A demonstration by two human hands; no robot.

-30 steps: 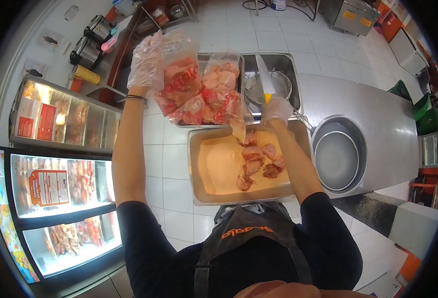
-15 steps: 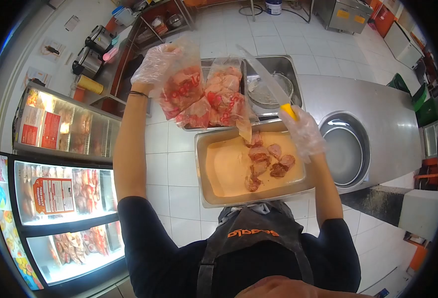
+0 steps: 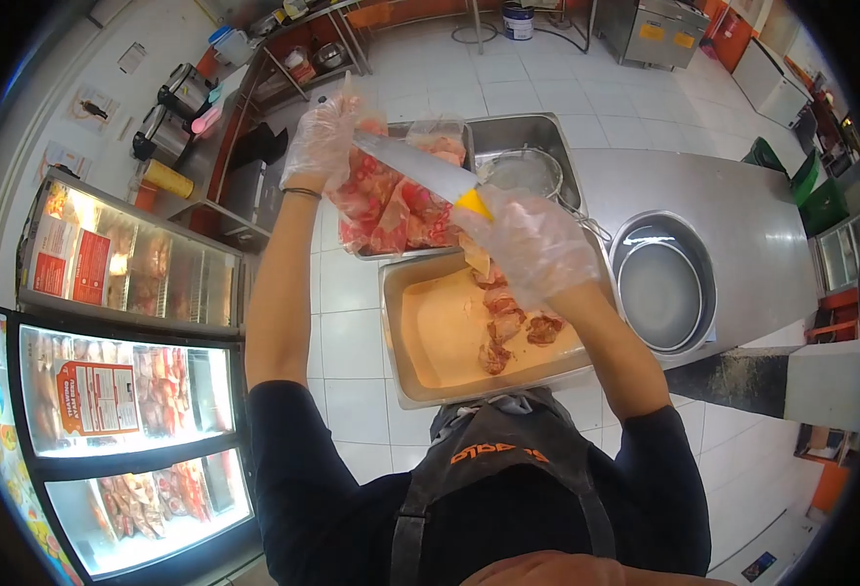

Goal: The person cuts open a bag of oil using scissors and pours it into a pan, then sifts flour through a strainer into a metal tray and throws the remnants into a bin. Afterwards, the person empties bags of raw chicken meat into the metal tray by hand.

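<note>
My left hand (image 3: 319, 145), in a clear plastic glove, is closed around the gathered top of a plastic bag of raw meat (image 3: 367, 190). My right hand (image 3: 539, 244), gloved too, grips a knife (image 3: 420, 168) by its yellow handle. The blade points left, its tip at the bag just beside my left fingers; whether it touches the plastic I cannot tell. More bagged meat (image 3: 430, 220) with red print lies in the metal pan beneath. Nearer my body, a steel tray (image 3: 398, 363) holds an orange layer and several pieces of meat (image 3: 500, 322), partly hidden by my right arm.
A round metal pot (image 3: 711, 283) stands on the steel counter (image 3: 742, 225) at right. Behind my right hand, a sieve (image 3: 518, 174) sits in a metal pan (image 3: 559, 137). A lit display fridge (image 3: 127, 322) with packed meat is on the left.
My right hand has swung left with the knife, turning the blade from upright to leftward, toward the bag top. My left hand still holds the bag up.
</note>
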